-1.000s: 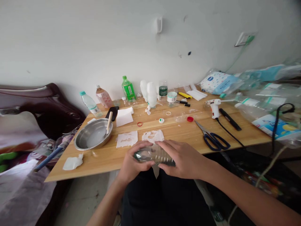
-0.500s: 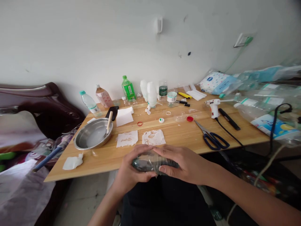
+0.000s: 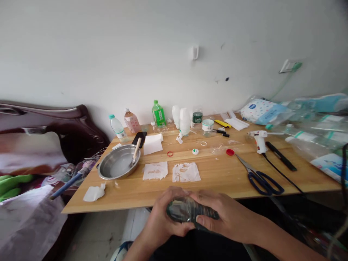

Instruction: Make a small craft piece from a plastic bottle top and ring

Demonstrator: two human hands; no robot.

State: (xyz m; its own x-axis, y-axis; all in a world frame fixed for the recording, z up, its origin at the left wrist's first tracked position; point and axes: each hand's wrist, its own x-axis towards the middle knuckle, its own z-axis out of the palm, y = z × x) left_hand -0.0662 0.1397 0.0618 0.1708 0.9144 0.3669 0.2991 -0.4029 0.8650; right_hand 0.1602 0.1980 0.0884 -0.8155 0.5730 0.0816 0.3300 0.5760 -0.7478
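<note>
A clear plastic bottle (image 3: pixel 181 209), lying sideways, is held in front of the table's near edge, over my lap. Around its left end curls my left hand (image 3: pixel 165 214), thumb below and fingers on top. My right hand (image 3: pixel 220 215) grips the ribbed right part, with the thumb pressed on the near side. Palms and fingers hide much of the bottle. Just beyond the hands lie two torn pieces of white paper (image 3: pixel 187 172) on the wooden table (image 3: pixel 130 195).
A steel bowl (image 3: pixel 102 169) with a brush (image 3: pixel 136 152) stands left. Scissors (image 3: pixel 261 177), a glue gun (image 3: pixel 260 140) and a black rod (image 3: pixel 281 156) lie right. Several bottles, including a green bottle (image 3: pixel 158 114), line the wall. Plastic bottles and a wipes pack (image 3: pixel 261 110) crowd the right end.
The camera view has tilted up and shifted left, so everything appears lower and farther right. Both hands keep their hold on the bottle.
</note>
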